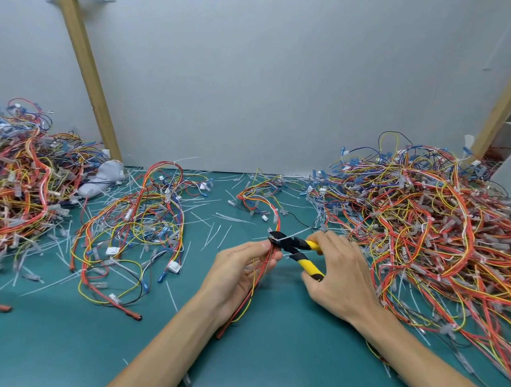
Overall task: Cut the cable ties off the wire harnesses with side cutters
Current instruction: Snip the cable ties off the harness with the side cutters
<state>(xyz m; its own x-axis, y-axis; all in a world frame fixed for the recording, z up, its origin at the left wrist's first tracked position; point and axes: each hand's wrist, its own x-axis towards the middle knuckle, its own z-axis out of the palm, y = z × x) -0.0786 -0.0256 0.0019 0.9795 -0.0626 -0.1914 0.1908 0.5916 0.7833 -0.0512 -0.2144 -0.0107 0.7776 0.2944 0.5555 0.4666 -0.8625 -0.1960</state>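
My left hand (240, 268) grips a wire harness (275, 219) of red, orange and yellow wires; the bundle runs up from my fingers toward the back and trails down past my wrist. My right hand (335, 272) grips the yellow-and-black handles of the side cutters (295, 246). The black jaws sit right at my left fingertips, around a white cable tie (292, 233) on the bundle, whose tail sticks out to the right.
A big heap of tangled harnesses (428, 228) fills the right side, another heap (20, 188) the far left, and a looser one (137, 226) lies centre left. Cut white ties (217, 222) litter the green mat (79, 350). A grey wall and wooden posts (90, 80) stand behind.
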